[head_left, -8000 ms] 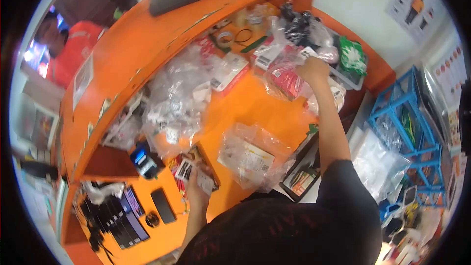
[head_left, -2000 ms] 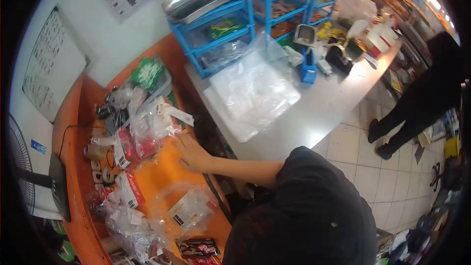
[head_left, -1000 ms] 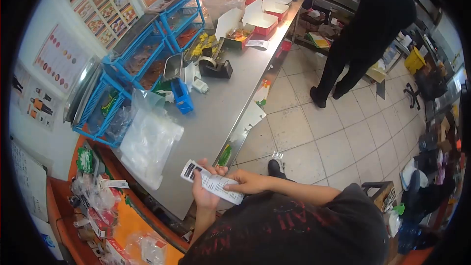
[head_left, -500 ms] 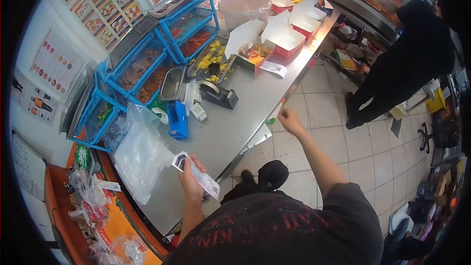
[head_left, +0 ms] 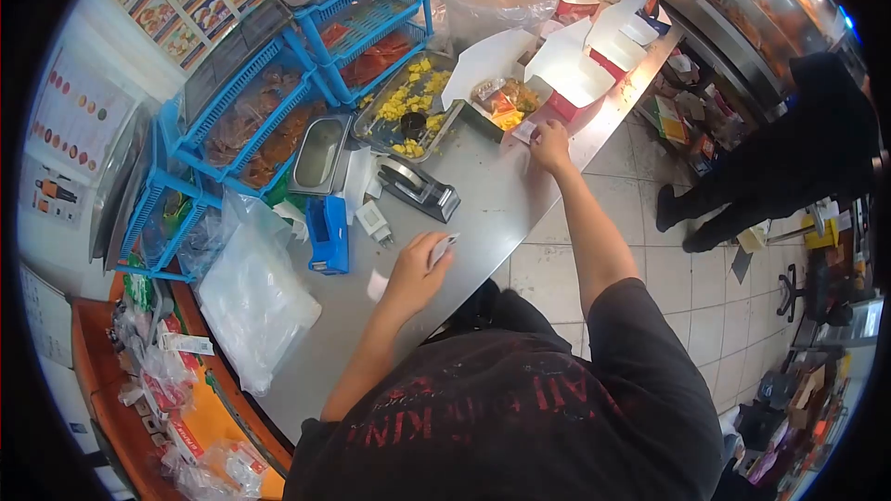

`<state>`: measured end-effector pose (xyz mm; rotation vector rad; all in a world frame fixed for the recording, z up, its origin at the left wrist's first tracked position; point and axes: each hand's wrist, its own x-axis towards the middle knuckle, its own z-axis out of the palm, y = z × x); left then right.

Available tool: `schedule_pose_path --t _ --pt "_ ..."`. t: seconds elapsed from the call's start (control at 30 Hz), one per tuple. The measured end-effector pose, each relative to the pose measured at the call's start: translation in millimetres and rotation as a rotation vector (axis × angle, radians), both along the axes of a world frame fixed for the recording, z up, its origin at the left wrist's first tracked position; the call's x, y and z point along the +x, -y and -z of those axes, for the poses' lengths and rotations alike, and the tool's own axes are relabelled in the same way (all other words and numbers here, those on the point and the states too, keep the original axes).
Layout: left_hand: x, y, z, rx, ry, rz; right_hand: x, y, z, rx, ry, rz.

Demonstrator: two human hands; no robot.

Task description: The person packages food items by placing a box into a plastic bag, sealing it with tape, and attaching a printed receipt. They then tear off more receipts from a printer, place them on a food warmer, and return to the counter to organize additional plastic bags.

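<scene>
My left hand point(head_left: 419, 269) is closed around a printed paper receipt point(head_left: 444, 249), whose ends poke out on both sides of the fingers, above the steel counter point(head_left: 492, 213). My right hand point(head_left: 551, 144) reaches to the counter's far edge, its fingers pinched on a second white slip point(head_left: 524, 133) in front of an open food box point(head_left: 480, 121). That box holds wrapped food and yellow pieces, and its lid stands up. Right behind my right hand is an open red-and-white box point(head_left: 573, 74). My right fingertips partly cover the second slip.
A black tape dispenser point(head_left: 418, 187), a blue dispenser point(head_left: 329, 237), a white adapter point(head_left: 375, 223) and clear plastic bags point(head_left: 255, 292) lie on the counter. Blue racks point(head_left: 246, 121) and a tray of yellow pieces point(head_left: 408, 107) line the wall. A person in black point(head_left: 789, 148) stands right.
My right hand has moved from beside the counter forward onto the slip by the food box. My left hand, still with its receipt, has shifted right and turned; the view has shifted slightly.
</scene>
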<state>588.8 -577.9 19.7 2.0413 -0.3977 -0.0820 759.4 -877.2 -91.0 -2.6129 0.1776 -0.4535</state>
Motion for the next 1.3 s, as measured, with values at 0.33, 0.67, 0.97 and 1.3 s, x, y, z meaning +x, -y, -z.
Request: schedule_pose_path --t 0.33,0.67,0.97,1.3 --pt "117.1 128.5 34.3 0.159 0.142 -0.121 43.3 33.3 12.0 0.235 -0.274 -0.071" --pt "199.0 178.5 65.6 0.507 0.247 -0.308 -15.4 60.2 21.7 0.399 -0.3 -0.381" --pt "207.6 190.1 50.2 0.407 0.177 -0.382 -56.7 90.6 -3.0 0.821 -0.574 -0.309" --pt "205.5 196.2 44.0 0.42 0.165 -0.429 -49.9 98.2 -3.2 0.745 -0.523 -0.384"
